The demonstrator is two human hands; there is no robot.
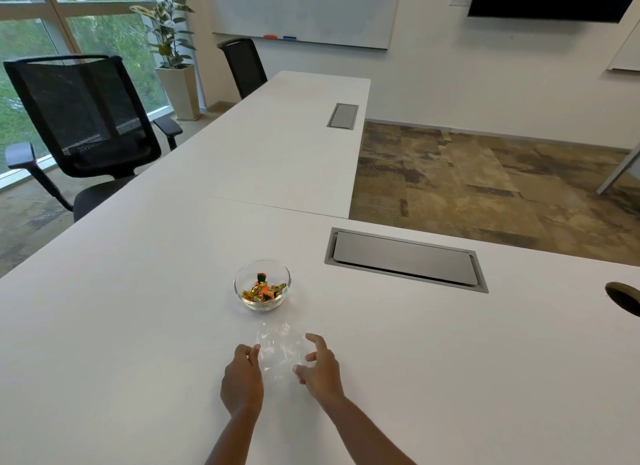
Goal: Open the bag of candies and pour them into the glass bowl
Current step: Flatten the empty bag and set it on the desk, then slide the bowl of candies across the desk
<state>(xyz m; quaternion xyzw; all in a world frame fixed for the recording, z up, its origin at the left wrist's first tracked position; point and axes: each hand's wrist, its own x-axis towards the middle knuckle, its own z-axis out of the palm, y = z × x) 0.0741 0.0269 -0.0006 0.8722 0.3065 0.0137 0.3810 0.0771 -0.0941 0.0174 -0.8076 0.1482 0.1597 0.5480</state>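
A small glass bowl (262,284) stands on the white table (138,326) and holds several wrapped candies (264,290) in gold, orange and green. Just in front of it lies a clear plastic bag (278,348), flat and see-through, with no candy visible inside. My left hand (241,378) touches the bag's left edge with its fingers curled on it. My right hand (320,366) is at the bag's right edge, fingers spread apart; whether it touches the bag I cannot tell.
A grey cable hatch (405,260) is set into the table to the right behind the bowl. A round hole (623,301) is at the right edge. Two black office chairs (86,125) stand on the left side. A second table section with another hatch (342,115) extends ahead.
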